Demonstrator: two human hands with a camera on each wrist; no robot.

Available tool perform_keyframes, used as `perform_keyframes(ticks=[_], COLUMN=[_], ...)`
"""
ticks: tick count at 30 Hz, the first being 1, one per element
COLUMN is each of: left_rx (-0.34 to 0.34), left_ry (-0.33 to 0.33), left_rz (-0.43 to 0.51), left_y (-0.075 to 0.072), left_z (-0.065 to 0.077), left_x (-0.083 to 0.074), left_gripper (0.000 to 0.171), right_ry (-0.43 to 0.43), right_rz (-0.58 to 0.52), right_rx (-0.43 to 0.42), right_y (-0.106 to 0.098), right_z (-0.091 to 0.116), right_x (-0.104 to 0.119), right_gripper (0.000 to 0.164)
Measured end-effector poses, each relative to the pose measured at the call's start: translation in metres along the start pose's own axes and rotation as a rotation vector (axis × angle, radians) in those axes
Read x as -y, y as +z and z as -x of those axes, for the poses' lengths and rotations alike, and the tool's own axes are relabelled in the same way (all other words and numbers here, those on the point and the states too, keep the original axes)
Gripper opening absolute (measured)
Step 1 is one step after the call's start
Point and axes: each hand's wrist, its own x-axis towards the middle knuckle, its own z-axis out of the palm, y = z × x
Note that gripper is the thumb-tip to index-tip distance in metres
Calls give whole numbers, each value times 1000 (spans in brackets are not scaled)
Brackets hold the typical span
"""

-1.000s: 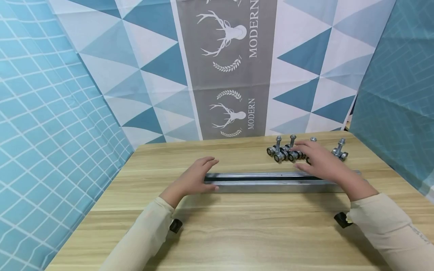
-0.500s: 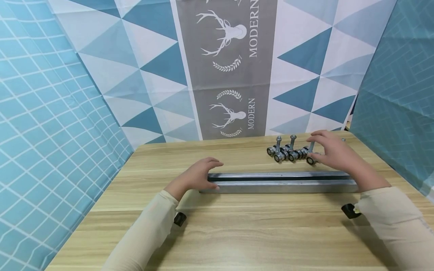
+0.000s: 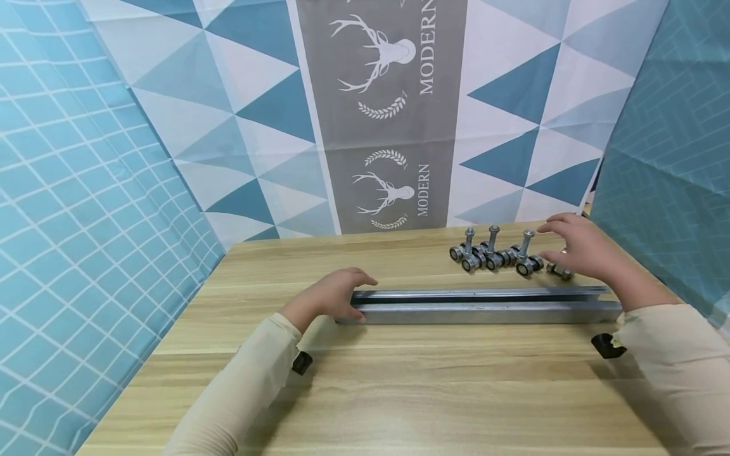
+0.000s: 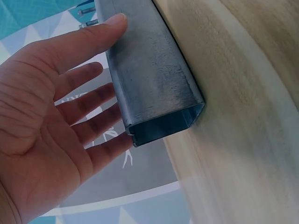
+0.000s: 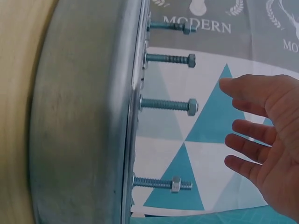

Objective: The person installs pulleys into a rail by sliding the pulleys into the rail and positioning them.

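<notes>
A grey metal C-channel rail point(image 3: 485, 313) lies lengthwise across the wooden table, its slot facing up. At its left end is my left hand point(image 3: 333, 294), fingers extended along the far side and thumb point(image 4: 103, 35) over the near side; the left wrist view shows the rail's hollow end point(image 4: 163, 128). Behind the rail, several roller trolleys point(image 3: 472, 261) stand in a row with upright threaded bolts point(image 5: 168, 105) carrying nuts. My right hand point(image 3: 587, 247) hovers by the rightmost trolley point(image 3: 560, 272), partly covering it. Its fingers are relaxed and hold nothing.
The wooden table point(image 3: 399, 392) ends at a patterned cloth backdrop point(image 3: 393, 126). A blue grid curtain point(image 3: 85, 190) hangs at the left and a teal one point(image 3: 678, 145) at the right. Black wrist-worn pieces point(image 3: 608, 346) show beneath the sleeves.
My right hand has moved right along the trolleys, from the middle ones to the rightmost, uncovering those it passed. My left hand has shifted only slightly at the rail's left end.
</notes>
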Motion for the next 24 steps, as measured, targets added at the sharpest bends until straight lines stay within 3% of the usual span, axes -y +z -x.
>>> perform_keyframes(ticks=[11, 24], left_rx=[77, 158], left_ry=[15, -13], left_rz=[-46, -102], left_y=[-6, -12], left_z=[-3, -11], left_x=[0, -7], left_gripper=[69, 66], right_ry=[40, 75], right_rz=[38, 47], right_rx=[148, 229], right_y=[-11, -15], right_z=[-6, -17], right_x=[-16, -31], right_gripper=[52, 57])
